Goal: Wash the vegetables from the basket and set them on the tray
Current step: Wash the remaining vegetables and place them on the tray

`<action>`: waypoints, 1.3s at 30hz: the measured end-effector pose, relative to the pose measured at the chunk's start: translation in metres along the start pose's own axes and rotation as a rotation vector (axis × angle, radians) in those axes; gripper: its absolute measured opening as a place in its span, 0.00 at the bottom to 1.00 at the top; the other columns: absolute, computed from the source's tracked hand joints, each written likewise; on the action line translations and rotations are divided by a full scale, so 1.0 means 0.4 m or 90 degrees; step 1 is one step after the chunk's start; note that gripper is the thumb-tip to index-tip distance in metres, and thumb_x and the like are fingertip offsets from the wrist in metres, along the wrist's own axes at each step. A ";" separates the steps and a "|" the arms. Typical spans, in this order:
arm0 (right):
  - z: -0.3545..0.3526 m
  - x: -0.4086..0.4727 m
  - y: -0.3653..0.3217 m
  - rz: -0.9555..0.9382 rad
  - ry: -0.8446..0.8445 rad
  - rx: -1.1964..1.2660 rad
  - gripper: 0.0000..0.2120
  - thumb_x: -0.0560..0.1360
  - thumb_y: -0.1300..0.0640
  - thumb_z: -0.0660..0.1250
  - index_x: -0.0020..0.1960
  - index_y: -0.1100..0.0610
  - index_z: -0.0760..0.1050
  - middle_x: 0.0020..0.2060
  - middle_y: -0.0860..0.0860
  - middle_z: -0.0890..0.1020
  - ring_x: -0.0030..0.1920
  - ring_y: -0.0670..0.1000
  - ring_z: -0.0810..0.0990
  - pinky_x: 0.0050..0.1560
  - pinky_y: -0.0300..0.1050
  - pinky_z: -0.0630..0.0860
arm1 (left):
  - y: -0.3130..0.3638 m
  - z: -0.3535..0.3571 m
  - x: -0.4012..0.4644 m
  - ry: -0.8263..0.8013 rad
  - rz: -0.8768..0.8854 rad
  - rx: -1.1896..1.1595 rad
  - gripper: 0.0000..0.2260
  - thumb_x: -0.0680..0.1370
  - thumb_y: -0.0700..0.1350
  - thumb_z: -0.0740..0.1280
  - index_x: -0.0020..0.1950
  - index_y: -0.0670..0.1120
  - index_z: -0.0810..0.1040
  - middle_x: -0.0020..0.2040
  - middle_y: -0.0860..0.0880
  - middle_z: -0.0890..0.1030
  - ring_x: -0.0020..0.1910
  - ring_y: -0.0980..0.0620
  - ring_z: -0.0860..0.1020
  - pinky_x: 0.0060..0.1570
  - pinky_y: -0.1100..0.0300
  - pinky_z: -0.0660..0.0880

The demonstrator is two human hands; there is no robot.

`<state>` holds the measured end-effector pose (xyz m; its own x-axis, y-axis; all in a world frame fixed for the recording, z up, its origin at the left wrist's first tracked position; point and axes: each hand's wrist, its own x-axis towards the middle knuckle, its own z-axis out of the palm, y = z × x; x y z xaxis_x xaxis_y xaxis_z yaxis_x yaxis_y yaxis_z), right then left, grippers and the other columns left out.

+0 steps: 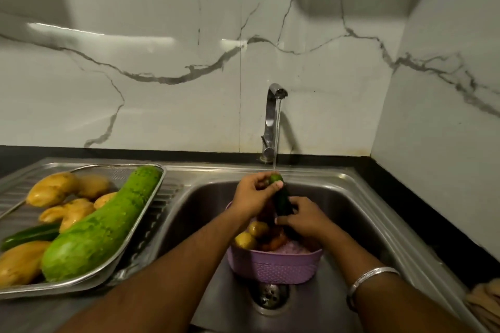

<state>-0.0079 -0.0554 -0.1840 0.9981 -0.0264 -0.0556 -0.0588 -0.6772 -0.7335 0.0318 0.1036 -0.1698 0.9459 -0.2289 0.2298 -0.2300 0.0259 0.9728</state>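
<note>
Both hands grip one dark green cucumber [282, 197] over the steel sink basin [338, 197]. Left hand [253, 196]: fingers and thumb curled round the paler upper end, directly under the water stream [276, 138] from the chrome tap [270, 121]. Right hand [303, 216]: fingers wrapped round the lower, darker part of the same cucumber; silver bangle [370, 277] on that wrist. Cucumber is held tilted, upper end away from the person, just above the basket.

Lilac perforated plastic basket [273, 265] sits inside the basin, near the round drain [270, 296]. It contains two yellowish potatoes [250, 236] on its left side and reddish items beside them, too shadowed to identify.

Rectangular steel mesh tray [130, 249] rests on the ribbed drainboard [16, 192] left of the basin. On it: a large light green bottle gourd [100, 224] lying diagonally, several wet yellow potatoes [54, 189], and a second dark green cucumber [29, 235] between potatoes and touching the gourd.

White marble-veined wall [162, 89] behind the sink.
</note>
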 end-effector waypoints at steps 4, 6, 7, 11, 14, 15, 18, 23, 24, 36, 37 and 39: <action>-0.014 -0.023 -0.032 0.038 0.041 0.129 0.17 0.66 0.54 0.77 0.53 0.50 0.80 0.43 0.50 0.87 0.42 0.57 0.87 0.49 0.58 0.84 | 0.052 0.040 0.015 0.063 -0.087 -0.195 0.07 0.82 0.39 0.66 0.57 0.46 0.81 0.55 0.41 0.83 0.57 0.43 0.82 0.51 0.55 0.81; -0.023 -0.039 -0.046 0.049 0.001 0.148 0.14 0.69 0.61 0.74 0.54 0.52 0.80 0.39 0.54 0.86 0.35 0.57 0.86 0.40 0.53 0.84 | 0.062 0.046 0.013 0.069 -0.096 -0.218 0.08 0.83 0.39 0.64 0.60 0.43 0.80 0.55 0.40 0.83 0.58 0.40 0.81 0.55 0.50 0.81; -0.024 -0.050 -0.050 0.056 -0.023 0.161 0.14 0.71 0.63 0.73 0.55 0.54 0.79 0.37 0.54 0.85 0.32 0.54 0.84 0.35 0.48 0.82 | 0.063 0.047 0.012 0.069 -0.098 -0.224 0.10 0.83 0.39 0.64 0.62 0.42 0.79 0.55 0.40 0.83 0.59 0.40 0.81 0.57 0.49 0.80; 0.011 -0.073 -0.031 0.127 0.004 0.188 0.09 0.72 0.63 0.74 0.51 0.58 0.78 0.32 0.54 0.81 0.25 0.48 0.77 0.24 0.42 0.74 | 0.070 0.053 0.010 0.028 -0.136 -0.272 0.11 0.84 0.39 0.60 0.65 0.42 0.77 0.55 0.40 0.83 0.60 0.40 0.81 0.59 0.49 0.80; 0.024 -0.070 -0.030 0.137 0.062 0.221 0.08 0.71 0.64 0.74 0.48 0.58 0.79 0.29 0.52 0.80 0.23 0.46 0.77 0.25 0.41 0.74 | 0.082 0.065 0.012 0.028 -0.161 -0.317 0.13 0.86 0.43 0.57 0.63 0.40 0.78 0.53 0.40 0.82 0.58 0.39 0.80 0.63 0.46 0.77; 0.020 -0.067 -0.037 0.128 0.055 0.222 0.07 0.71 0.63 0.74 0.47 0.57 0.79 0.27 0.51 0.79 0.21 0.45 0.76 0.24 0.39 0.71 | 0.087 0.064 0.014 0.037 -0.165 -0.337 0.14 0.86 0.44 0.56 0.63 0.40 0.77 0.51 0.40 0.81 0.55 0.41 0.80 0.64 0.45 0.77; 0.012 -0.071 -0.048 0.130 0.017 0.193 0.06 0.69 0.58 0.74 0.40 0.56 0.78 0.26 0.51 0.78 0.21 0.46 0.74 0.25 0.37 0.69 | 0.108 0.075 0.015 0.054 -0.180 -0.391 0.11 0.85 0.44 0.57 0.53 0.40 0.77 0.40 0.43 0.78 0.40 0.48 0.77 0.51 0.52 0.78; 0.004 -0.090 -0.033 0.126 0.027 0.182 0.09 0.64 0.58 0.75 0.42 0.58 0.80 0.25 0.52 0.78 0.25 0.52 0.76 0.32 0.43 0.73 | 0.106 0.083 0.014 0.030 -0.193 -0.393 0.19 0.87 0.51 0.53 0.45 0.42 0.76 0.37 0.43 0.78 0.37 0.46 0.79 0.47 0.52 0.77; -0.001 -0.093 -0.034 0.125 0.032 0.189 0.10 0.64 0.57 0.75 0.45 0.58 0.80 0.25 0.52 0.78 0.24 0.52 0.74 0.30 0.43 0.72 | 0.104 0.080 0.014 0.016 -0.184 -0.383 0.20 0.87 0.52 0.53 0.49 0.40 0.78 0.40 0.42 0.80 0.42 0.44 0.81 0.51 0.51 0.78; -0.013 -0.083 -0.030 0.043 0.128 0.027 0.14 0.68 0.54 0.76 0.53 0.47 0.81 0.39 0.49 0.84 0.40 0.49 0.84 0.41 0.42 0.80 | 0.111 0.083 0.031 0.044 -0.162 -0.295 0.17 0.87 0.50 0.54 0.43 0.44 0.71 0.35 0.44 0.73 0.31 0.47 0.74 0.41 0.52 0.76; -0.019 -0.083 -0.030 0.057 0.135 0.018 0.13 0.67 0.53 0.76 0.52 0.47 0.82 0.38 0.49 0.84 0.39 0.49 0.84 0.38 0.42 0.80 | 0.112 0.081 0.031 0.036 -0.173 -0.320 0.18 0.87 0.51 0.54 0.42 0.44 0.72 0.34 0.44 0.74 0.32 0.47 0.75 0.43 0.51 0.77; -0.031 -0.082 -0.029 0.083 0.131 0.045 0.10 0.66 0.54 0.77 0.46 0.49 0.81 0.36 0.50 0.84 0.36 0.50 0.84 0.36 0.43 0.79 | 0.114 0.079 0.027 0.005 -0.179 -0.355 0.19 0.86 0.53 0.54 0.47 0.42 0.75 0.37 0.44 0.77 0.37 0.45 0.78 0.51 0.47 0.78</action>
<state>-0.0396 -0.0559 -0.1655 0.9643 -0.2640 -0.0199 -0.1816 -0.6052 -0.7751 0.0244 0.0717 -0.1240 0.9549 -0.2941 -0.0394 0.1806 0.4705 0.8637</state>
